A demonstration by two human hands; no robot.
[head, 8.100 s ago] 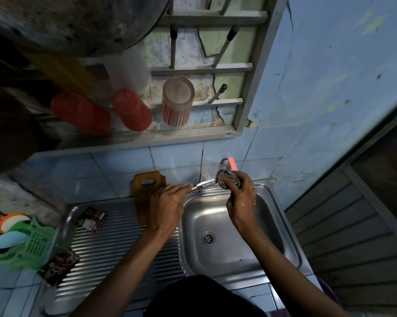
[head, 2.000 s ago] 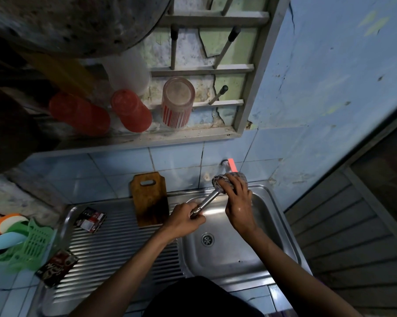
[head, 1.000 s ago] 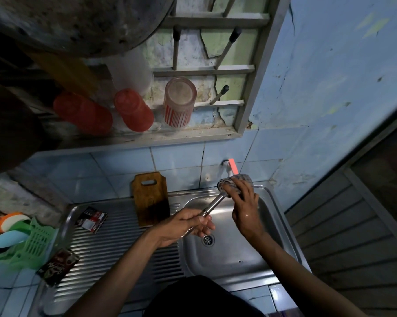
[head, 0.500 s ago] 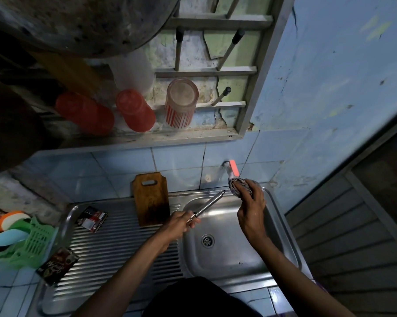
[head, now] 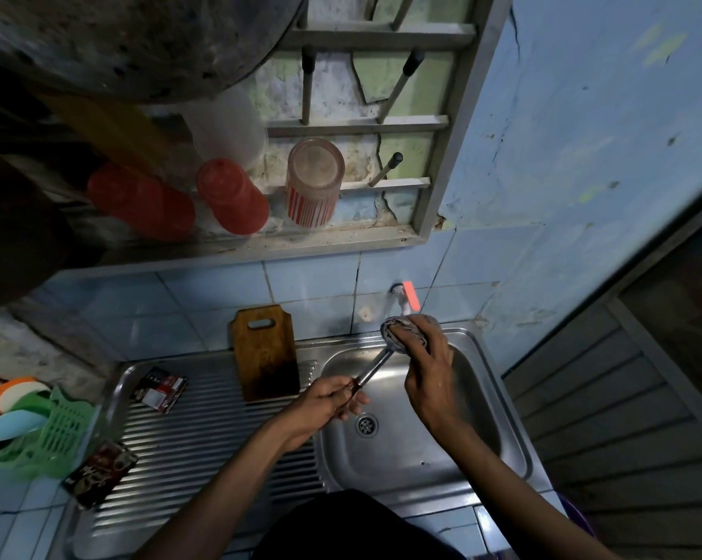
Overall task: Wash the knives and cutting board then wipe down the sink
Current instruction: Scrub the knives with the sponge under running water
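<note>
Over the sink (head: 498, 422), under the tap (head: 401, 295), the right hand (head: 428, 371) has closed its cloth (head: 397, 337) back onto the knife (head: 375, 367). Half a second ago the cloth was lifted clear, up by the spout, and the blade stood bare. Now the fingers are curled round the bunched cloth, and the blade's far end disappears into it. The left hand (head: 329, 400) has slid a little toward the drain (head: 366, 424). It pinches the handle end between thumb and curled fingers, so the steel slants up and right across the basin.

To my eye this is one more scrubbing pass on the same knife, not a finish. The hands have gone apart and together like this over the last couple of seconds. Whether water is running I cannot tell.

The board (head: 266, 351) leans against the tiles at the back of the drainer (head: 220, 446), left of the basin, untouched. It looks to be waiting its turn, and wiping the sink comes after that. I would put the job in its early part.
</note>
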